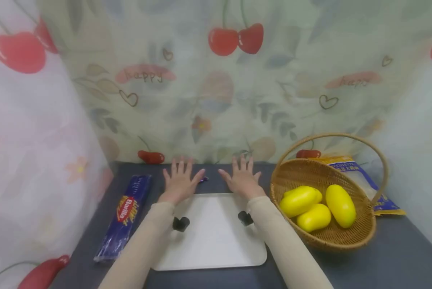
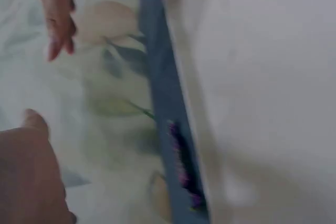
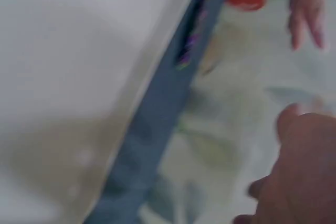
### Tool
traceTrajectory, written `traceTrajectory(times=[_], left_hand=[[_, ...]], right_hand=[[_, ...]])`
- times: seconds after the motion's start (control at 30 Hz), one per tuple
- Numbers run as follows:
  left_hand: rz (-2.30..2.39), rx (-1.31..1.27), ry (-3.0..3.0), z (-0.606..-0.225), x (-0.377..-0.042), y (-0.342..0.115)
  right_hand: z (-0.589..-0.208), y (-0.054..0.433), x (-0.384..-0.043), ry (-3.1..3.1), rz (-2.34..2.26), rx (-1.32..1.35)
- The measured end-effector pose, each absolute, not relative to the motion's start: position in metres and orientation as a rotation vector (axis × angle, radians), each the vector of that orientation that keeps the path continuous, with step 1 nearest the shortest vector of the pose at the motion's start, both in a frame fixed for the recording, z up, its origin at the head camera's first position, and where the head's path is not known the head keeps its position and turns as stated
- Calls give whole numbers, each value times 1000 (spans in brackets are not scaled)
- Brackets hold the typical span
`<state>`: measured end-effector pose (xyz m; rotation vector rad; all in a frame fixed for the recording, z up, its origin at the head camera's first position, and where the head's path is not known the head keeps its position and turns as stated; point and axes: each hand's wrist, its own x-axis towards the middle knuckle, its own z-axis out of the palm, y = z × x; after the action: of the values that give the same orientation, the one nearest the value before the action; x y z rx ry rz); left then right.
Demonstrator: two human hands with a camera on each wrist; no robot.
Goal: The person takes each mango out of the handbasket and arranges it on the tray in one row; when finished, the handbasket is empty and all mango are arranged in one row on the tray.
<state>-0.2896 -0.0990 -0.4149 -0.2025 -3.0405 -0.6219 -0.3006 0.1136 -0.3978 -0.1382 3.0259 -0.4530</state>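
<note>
Both hands are held out with fingers spread and hold nothing. My left hand (image 1: 180, 182) is over the far left edge of a white rectangular tray (image 1: 212, 233), and my right hand (image 1: 243, 180) is over its far right edge. A gap separates the two thumbs, which point toward each other. Just behind the tray, between the hands, lies a small, thin purple and dark thing (image 2: 182, 163), blurred in both wrist views. In the right wrist view the tray's pale rim runs alongside the same purple thing (image 3: 194, 30).
Left of the tray lies a blue Barilla spaghetti pack (image 1: 123, 216). To the right stands a wicker basket (image 1: 299, 170) with a tall handle, holding several yellow mangoes (image 1: 340, 205). A blue and yellow plastic bag (image 1: 364, 180) lies behind it. Printed curtains (image 1: 201, 92) enclose the dark table.
</note>
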Motion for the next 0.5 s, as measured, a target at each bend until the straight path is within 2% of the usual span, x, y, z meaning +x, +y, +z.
traceTrajectory(times=[0.13, 0.3, 0.5], left_hand=[[-633, -300, -3004, -401, -266, -109], [-726, -382, -2905, -391, -218, -123], [-844, -391, -2769, -419, -159, -139]], right_hand=[[-378, 113, -273, 3006, -541, -195], [-338, 134, -225, 3036, -624, -277], [-309, 196, -193, 3023, -587, -231]])
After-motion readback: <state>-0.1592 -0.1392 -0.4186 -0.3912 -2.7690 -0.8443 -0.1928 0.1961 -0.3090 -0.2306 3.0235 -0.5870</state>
